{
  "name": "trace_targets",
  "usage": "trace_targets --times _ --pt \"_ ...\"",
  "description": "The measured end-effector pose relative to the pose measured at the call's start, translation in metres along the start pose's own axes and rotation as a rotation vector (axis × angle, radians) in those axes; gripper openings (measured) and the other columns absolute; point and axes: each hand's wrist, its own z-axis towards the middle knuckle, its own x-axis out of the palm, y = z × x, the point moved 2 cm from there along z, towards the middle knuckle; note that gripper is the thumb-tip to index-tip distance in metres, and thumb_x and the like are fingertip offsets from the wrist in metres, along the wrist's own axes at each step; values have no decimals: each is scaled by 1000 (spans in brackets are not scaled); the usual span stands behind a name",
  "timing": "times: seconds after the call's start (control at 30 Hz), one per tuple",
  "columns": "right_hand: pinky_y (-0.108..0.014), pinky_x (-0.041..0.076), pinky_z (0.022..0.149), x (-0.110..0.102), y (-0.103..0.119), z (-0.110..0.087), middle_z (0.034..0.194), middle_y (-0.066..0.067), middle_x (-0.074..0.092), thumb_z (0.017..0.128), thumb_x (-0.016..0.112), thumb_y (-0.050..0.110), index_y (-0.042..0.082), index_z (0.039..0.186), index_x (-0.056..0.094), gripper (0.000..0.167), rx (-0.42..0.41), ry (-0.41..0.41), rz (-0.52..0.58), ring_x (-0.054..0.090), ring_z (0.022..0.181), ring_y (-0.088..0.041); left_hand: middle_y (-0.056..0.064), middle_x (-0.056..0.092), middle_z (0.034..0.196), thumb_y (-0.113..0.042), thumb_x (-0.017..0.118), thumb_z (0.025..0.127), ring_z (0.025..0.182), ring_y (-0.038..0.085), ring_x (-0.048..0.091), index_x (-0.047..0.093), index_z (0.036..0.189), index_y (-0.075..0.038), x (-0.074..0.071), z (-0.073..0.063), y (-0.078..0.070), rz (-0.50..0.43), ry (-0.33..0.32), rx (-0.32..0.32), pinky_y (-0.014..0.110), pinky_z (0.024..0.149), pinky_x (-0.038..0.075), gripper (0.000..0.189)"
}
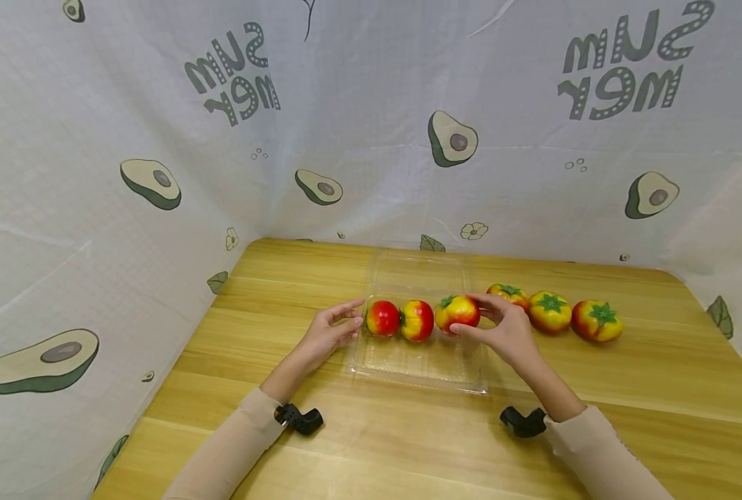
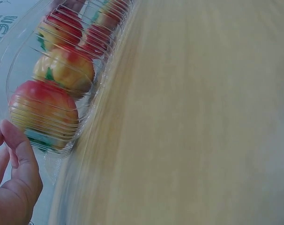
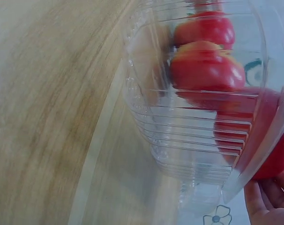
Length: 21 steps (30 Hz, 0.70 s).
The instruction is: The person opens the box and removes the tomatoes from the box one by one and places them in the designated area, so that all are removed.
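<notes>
A clear plastic container [image 1: 417,378] with its lid folded back lies on the table. Inside it, side by side, are a red tomato [image 1: 382,319] and a yellow-red tomato [image 1: 417,321]. My left hand [image 1: 323,337] is at the container's left end, its thumb and fingertips pinching the rim in the left wrist view. With thumb and fingers, my right hand [image 1: 508,330] grips another yellow-red tomato [image 1: 457,312] at the right end of the container. Through the ribbed wall, the right wrist view shows this held tomato [image 3: 278,150] by the rim.
Right of the container, three more tomatoes with green leaf tops stand in a row: one partly behind my right hand [image 1: 509,294], one in the middle [image 1: 550,311], one at the end [image 1: 597,321]. A white printed curtain [image 1: 371,139] hangs behind the wooden table [image 1: 395,444].
</notes>
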Motion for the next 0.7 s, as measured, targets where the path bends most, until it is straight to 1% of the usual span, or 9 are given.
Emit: trace_targets --times 0.17,0.4,0.47,0.57,0.7 --pt "-45 46 101 -3 2 -1 131 -22 59 81 86 22 -3 134 59 64 23 2 38 60 117 -37 10 52 115 -2 63 98 77 11 58 51 145 -3 0 1 1 -5 -1 -1 18 70 55 48" --pt "-29 46 102 -7 3 -3 136 -21 56 83 84 23 -2 137 56 65 39 6 81 56 123 -35 9 52 114 -2 63 97 77 11 58 52 144 -3 -1 2 3 -8 0 2 17 70 55 48" --pt "-27 46 102 -8 3 -4 137 -21 55 84 84 22 -2 138 56 65 46 7 104 55 124 -34 9 53 114 -2 63 97 77 11 58 52 144 -3 -1 2 2 -9 0 2 17 70 55 48" --pt "-27 45 102 -10 3 -4 140 -21 53 85 82 21 -3 139 54 66 58 14 130 53 126 -34 9 53 114 -2 63 98 78 11 58 52 144 -3 -1 2 2 -10 2 1 17 70 55 48" --pt "-31 44 104 -13 2 -5 144 -20 49 86 81 21 -2 141 52 67 79 27 154 51 129 -34 9 53 115 -2 63 98 78 11 58 52 145 -4 -1 2 2 -9 2 -3 17 70 55 48"
